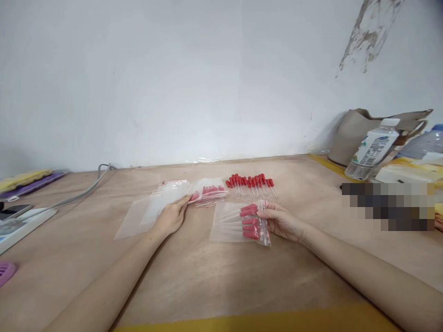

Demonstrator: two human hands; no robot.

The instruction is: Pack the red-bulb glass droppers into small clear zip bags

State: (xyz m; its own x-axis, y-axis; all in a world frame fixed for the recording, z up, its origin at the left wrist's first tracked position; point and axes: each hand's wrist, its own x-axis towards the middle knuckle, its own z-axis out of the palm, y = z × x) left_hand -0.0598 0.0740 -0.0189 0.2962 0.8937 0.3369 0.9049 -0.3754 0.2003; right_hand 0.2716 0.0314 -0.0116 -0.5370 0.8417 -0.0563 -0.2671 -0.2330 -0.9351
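My right hand [285, 222] is closed on the zip edge of a clear zip-lock bag [221, 235]. Several droppers [249, 222] with red rubber bulbs lie side by side inside it, bulbs toward my fingers. Over to the left, my left hand [175, 214] pinches the near-left edge of a stack of filled zip-lock bags [212, 196], whose red bulbs show through the plastic. Loose red-bulbed droppers [251, 182] lie in a heap behind the held bag. Flat, unfilled zip-lock bags [138, 214] are fanned out beside and under my left wrist.
A brown-covered table [194, 281] meets a white wall. On the right stand a bottle [373, 150] and a beige bag [346, 138]; a blurred patch hides part of that side. At left are a grey cable [83, 192], a phone [15, 212] and yellow and purple items [31, 182].
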